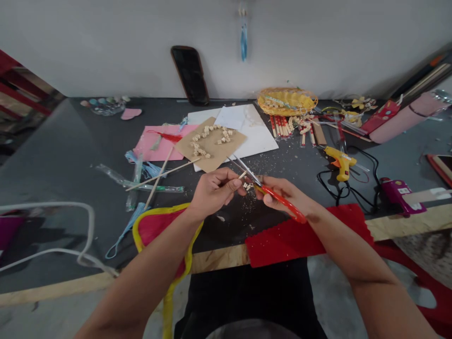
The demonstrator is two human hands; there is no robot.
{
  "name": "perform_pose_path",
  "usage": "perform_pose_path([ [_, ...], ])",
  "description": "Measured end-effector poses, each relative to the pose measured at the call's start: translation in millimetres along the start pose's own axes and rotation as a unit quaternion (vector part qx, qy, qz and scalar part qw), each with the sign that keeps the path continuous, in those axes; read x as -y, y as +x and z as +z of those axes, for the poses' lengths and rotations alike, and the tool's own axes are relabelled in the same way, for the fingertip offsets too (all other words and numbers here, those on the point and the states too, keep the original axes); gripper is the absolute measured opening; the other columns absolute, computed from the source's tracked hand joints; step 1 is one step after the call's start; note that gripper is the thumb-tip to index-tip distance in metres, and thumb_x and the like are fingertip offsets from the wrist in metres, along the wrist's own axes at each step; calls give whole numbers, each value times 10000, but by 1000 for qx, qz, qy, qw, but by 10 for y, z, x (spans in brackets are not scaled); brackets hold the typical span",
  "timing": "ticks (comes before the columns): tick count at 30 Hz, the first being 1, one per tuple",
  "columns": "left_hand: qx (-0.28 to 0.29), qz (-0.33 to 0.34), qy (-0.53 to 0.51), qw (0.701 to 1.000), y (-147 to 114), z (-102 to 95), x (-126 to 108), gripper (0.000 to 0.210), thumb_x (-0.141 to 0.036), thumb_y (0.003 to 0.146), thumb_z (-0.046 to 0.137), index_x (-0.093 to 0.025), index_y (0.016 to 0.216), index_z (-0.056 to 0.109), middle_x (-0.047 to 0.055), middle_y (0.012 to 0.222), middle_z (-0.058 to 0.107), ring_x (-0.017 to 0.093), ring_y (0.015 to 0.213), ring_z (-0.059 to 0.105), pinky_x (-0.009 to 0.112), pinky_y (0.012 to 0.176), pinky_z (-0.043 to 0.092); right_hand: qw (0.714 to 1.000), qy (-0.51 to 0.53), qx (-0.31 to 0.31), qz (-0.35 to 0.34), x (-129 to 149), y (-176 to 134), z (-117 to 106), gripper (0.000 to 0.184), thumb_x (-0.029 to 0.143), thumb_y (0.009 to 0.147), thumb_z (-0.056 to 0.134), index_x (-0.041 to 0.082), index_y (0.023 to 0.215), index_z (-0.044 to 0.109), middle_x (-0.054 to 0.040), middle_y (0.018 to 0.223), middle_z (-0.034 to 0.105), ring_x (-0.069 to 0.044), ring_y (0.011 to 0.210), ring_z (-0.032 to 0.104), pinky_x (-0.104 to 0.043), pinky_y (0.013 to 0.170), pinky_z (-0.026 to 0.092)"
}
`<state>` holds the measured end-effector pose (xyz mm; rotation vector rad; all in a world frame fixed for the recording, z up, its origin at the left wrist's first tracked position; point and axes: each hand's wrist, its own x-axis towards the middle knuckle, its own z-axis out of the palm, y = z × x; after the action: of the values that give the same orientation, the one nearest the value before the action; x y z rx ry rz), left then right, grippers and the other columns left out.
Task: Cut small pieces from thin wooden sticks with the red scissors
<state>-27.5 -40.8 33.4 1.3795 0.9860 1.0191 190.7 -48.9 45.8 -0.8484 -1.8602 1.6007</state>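
My left hand (219, 188) pinches a short pale wooden stick (242, 175), its tip poking out past the thumb. In my right hand (278, 190) is a pair of scissors (282, 200) with red handles, the blades parted and angled up to the left beside the stick. Small cut wooden bits (248, 186) show between the two hands. Just beyond them lies a brown card (212, 162) carrying a curved row of little pale wooden pieces (197, 136). It rests on a white sheet (261, 134) and overlaps a pink sheet (148, 141).
A yellow glue gun (341, 162) with black cord lies to the right, near a yellow basket (287, 100). A phone (190, 75) leans on the wall. Red felt (282, 240) covers the front edge. Long sticks (162, 174) and blue tassels (155, 169) lie left.
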Motion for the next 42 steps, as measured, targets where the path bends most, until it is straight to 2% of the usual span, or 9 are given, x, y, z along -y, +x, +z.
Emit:
perform_pose_path([
  [11,-38,6,-31,999,-11,-5,11,314,-431,800,703,-146,729,590,36,630,700,35,336,416,173,332,304,999,-47,-2,4,-101,-27,-89,633,488,833,653,227,1379,470,-60,1110,610,-147,887,580,-285,776,486],
  [14,-67,24,-30,997,12,-37,10,290,-410,809,699,-150,738,591,34,645,703,36,350,417,173,349,315,987,-145,-64,18,-72,-24,-162,655,455,807,684,227,1386,478,-82,1181,626,-197,978,611,-347,836,514],
  [19,-54,54,73,994,2,-25,-23,236,-367,869,627,-150,777,627,40,696,710,55,434,483,180,429,372,867,-424,-260,34,-249,45,-373,687,435,788,684,211,1399,467,-156,1258,588,-350,1193,525,-551,998,432],
  [21,-47,72,153,985,-17,-4,-28,224,-348,888,592,-151,800,652,41,713,709,69,478,510,188,463,387,825,-483,-284,76,-383,69,-463,759,417,761,701,164,1424,431,-204,1243,584,-407,1215,500,-608,994,406],
  [24,-50,98,269,957,-36,22,-12,201,-312,897,561,-168,818,677,25,727,704,90,547,546,200,524,407,809,-507,-269,127,-556,82,-550,765,387,763,676,106,1424,412,-233,1249,574,-416,1204,507,-591,976,422],
  [32,-66,160,398,901,-4,48,97,158,-281,886,569,-221,843,709,28,782,736,162,753,656,250,678,458,805,-536,-250,36,-480,56,-502,344,295,847,584,134,1147,632,-178,1176,611,-352,1157,508,-537,980,422],
  [35,-60,165,403,898,8,55,143,164,-278,886,564,-224,852,716,42,839,756,182,810,678,267,720,477,863,-428,-261,-51,-319,55,-368,248,356,904,555,166,1022,663,-114,1026,649,-247,988,580,-405,867,489],
  [38,-49,165,401,900,13,62,181,163,-273,884,566,-221,866,719,47,862,764,189,817,688,274,728,484,942,-265,-194,-69,-236,65,-182,334,450,850,648,179,1044,632,-46,900,658,-133,701,578,-274,654,489],
  [42,-34,176,413,893,9,68,207,171,-258,884,559,-219,845,721,48,858,766,189,799,692,275,715,490,948,-239,-194,-86,-254,90,-23,228,383,844,665,163,897,638,-30,814,661,-114,666,572,-246,630,455],
])
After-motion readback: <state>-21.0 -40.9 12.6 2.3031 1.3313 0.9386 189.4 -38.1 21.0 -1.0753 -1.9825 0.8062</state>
